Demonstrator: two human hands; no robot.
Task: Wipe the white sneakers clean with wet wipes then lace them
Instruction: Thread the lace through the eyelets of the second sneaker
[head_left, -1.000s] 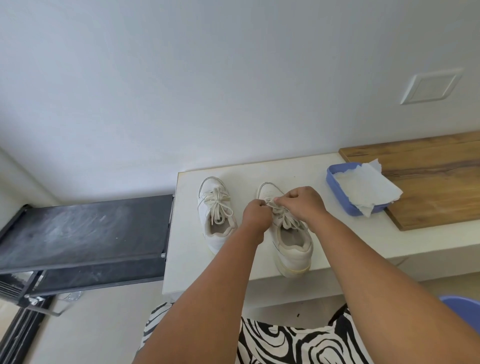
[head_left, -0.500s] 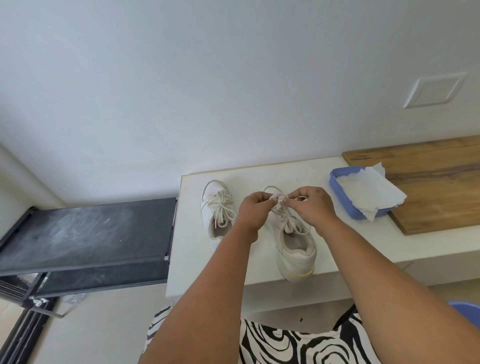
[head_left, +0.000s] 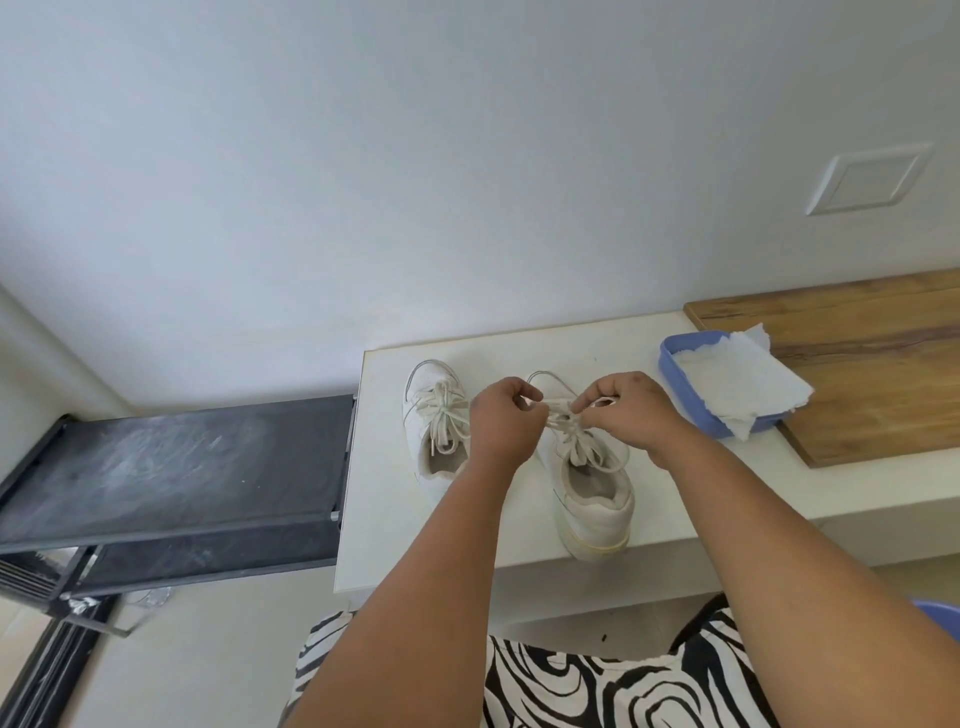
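Note:
Two white sneakers stand side by side on a white counter, toes toward the wall. The left sneaker has its lace tied in a bow. Over the right sneaker both my hands work its lace. My left hand pinches one lace end and my right hand pinches the other, pulling them apart above the tongue. The toe of the right sneaker is partly hidden behind my hands.
A blue tray holding white wipes sits to the right of the sneakers, against a wooden board. A black rack stands left of the counter, lower down. A wall plate is on the wall.
My hands have drawn apart over the right sneaker, stretching the lace between them. The view has shifted slightly downward.

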